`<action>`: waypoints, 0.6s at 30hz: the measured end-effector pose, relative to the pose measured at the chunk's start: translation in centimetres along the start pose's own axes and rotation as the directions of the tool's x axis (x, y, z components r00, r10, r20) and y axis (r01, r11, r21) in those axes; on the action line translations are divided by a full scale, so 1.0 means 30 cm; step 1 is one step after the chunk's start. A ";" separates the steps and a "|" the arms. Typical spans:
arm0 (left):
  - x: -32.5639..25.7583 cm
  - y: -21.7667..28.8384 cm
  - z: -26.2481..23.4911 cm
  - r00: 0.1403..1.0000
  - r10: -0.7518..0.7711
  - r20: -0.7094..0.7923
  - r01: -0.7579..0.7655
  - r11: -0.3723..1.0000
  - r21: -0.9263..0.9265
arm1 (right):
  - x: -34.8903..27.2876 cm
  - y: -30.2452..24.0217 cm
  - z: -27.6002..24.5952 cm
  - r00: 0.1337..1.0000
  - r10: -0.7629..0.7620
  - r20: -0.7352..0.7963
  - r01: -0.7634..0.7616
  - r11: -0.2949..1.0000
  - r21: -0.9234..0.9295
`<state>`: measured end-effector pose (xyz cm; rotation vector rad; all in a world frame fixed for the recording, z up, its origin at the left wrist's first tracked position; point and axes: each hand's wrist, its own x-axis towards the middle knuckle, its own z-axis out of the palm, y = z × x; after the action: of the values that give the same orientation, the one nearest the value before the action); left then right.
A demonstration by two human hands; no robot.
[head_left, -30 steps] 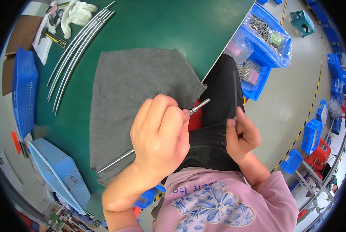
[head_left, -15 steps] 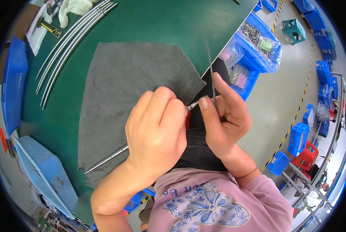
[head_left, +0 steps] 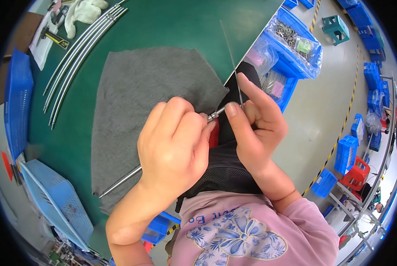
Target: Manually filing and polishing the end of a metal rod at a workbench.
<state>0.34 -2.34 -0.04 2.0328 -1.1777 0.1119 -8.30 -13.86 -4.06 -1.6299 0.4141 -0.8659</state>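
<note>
My left hand (head_left: pixel 174 148) is closed round a slim polished metal tube (head_left: pixel 121 181). The tube slants across a grey cloth (head_left: pixel 138 88), its tapered tail sticking out beyond my wrist and its jointed front end coming out past my fingertips. My right hand (head_left: pixel 260 126) has its thumb at that front end. A thin metal rod (head_left: pixel 230 51) rises from between the right hand's fingers, pointing away from me, and the index finger stretches up close alongside it. How the rod meets the tube is hidden by the thumb. Something red (head_left: pixel 214 134) shows beneath the tube.
Several long metal tubes (head_left: pixel 74 64) lie on the green table (head_left: pixel 172 22) at far left, near a white glove (head_left: pixel 85 13) and a yellow-black tool (head_left: pixel 56 39). Blue baskets (head_left: pixel 58 199) stand at the left edge. Blue bins (head_left: pixel 291 86) with metal parts sit beyond the right edge.
Both hands and the tube have shifted slightly left in the picture. The thin rod now leans further left at its top. Both hands keep their grip.
</note>
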 end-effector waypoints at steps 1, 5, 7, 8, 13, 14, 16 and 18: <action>-0.003 -0.004 -0.001 1.000 0.005 0.011 -0.005 1.000 0.011 | 0.001 0.003 0.001 1.000 0.002 0.004 -0.002 1.000 0.014; -0.003 -0.004 -0.002 1.000 0.005 0.021 -0.006 1.000 0.026 | -0.001 0.019 0.006 1.000 -0.022 -0.017 0.023 0.998 0.054; -0.002 -0.001 -0.006 1.000 -0.008 0.027 0.007 1.000 0.028 | -0.001 0.020 0.007 1.000 0.004 -0.021 -0.003 0.998 0.064; -0.002 0.000 -0.008 0.999 -0.027 0.027 0.027 0.999 0.024 | -0.001 0.021 0.009 1.000 0.005 -0.030 -0.003 0.997 0.072; -0.007 0.001 -0.002 0.997 -0.078 0.010 0.078 0.997 0.022 | -0.001 0.019 0.011 1.000 0.012 -0.010 -0.011 0.997 0.070; -0.007 0.001 -0.003 0.998 -0.065 0.011 0.064 0.997 0.036 | -0.001 0.020 0.009 1.000 0.015 -0.018 -0.013 0.997 0.078; -0.007 -0.001 -0.004 0.998 -0.059 0.020 0.058 0.998 0.038 | -0.001 0.023 0.007 1.000 0.028 -0.002 -0.028 0.997 0.074; -0.006 -0.001 -0.003 0.998 -0.055 0.027 0.054 0.998 0.038 | -0.002 0.026 0.007 0.999 0.031 -0.007 -0.030 0.996 0.088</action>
<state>0.30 -2.13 -0.07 2.1035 -1.1442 0.0796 -8.03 -13.88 -4.83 -1.5358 0.4007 -0.8566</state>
